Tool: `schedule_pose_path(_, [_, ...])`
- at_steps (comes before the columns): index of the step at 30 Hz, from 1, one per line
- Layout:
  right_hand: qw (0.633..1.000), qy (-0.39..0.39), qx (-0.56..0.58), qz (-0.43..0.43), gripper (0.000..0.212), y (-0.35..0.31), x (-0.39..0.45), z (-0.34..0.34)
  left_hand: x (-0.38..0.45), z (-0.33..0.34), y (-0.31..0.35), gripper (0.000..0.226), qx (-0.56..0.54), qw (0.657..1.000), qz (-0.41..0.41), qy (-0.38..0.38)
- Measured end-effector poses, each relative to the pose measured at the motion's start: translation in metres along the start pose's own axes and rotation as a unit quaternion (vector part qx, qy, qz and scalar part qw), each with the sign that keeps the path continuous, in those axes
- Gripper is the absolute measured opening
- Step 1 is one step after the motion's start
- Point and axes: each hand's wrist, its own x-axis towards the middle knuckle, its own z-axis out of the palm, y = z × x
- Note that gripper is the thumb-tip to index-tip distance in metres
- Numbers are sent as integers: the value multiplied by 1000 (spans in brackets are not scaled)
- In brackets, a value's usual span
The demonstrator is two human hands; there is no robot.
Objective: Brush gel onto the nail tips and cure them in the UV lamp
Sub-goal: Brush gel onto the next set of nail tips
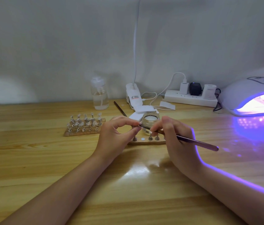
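Note:
My left hand (118, 135) pinches a small nail-tip holder (138, 125) between thumb and forefinger, above a wooden stand base (145, 141) that carries a few metal pegs. My right hand (175, 137) grips a thin brush (197, 142); its tip reaches the pinched piece. Just behind my fingers stands an open glass jar of gel (150, 120). A second wooden base (84, 125) at the left carries several clear nail tips on pegs. At the right edge the UV lamp (248, 93) glows purple, with nail tips inside its mouth.
A clear pump bottle (99, 94) stands at the back, with a spare brush (120, 108), white pads (141, 111), a clip lamp's base (132, 95) and a power strip (191, 98) with plugs and cables. All of this sits on a wooden table (47, 159) against a white wall.

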Motion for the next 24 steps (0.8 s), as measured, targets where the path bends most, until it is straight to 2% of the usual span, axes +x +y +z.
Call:
schedule_pose_path(5, [998,13,52,24,43,-2,-1,-1,-1,-1,1,18,-3,1000,-9,1])
schedule_pose_path(11, [1000,-6,-2,-20,39,-2,0,-1,0,-1,1,16,4,1000,-10,-4])
schedule_pose_path(19, [996,4,77,41,43,-2,-1,0,0,0,0,18,0,1000,-21,1])
schedule_pose_path(24, [1000,-2,25,-13,40,-3,0,-1,-1,-1,1,12,-3,1000,-30,-7])
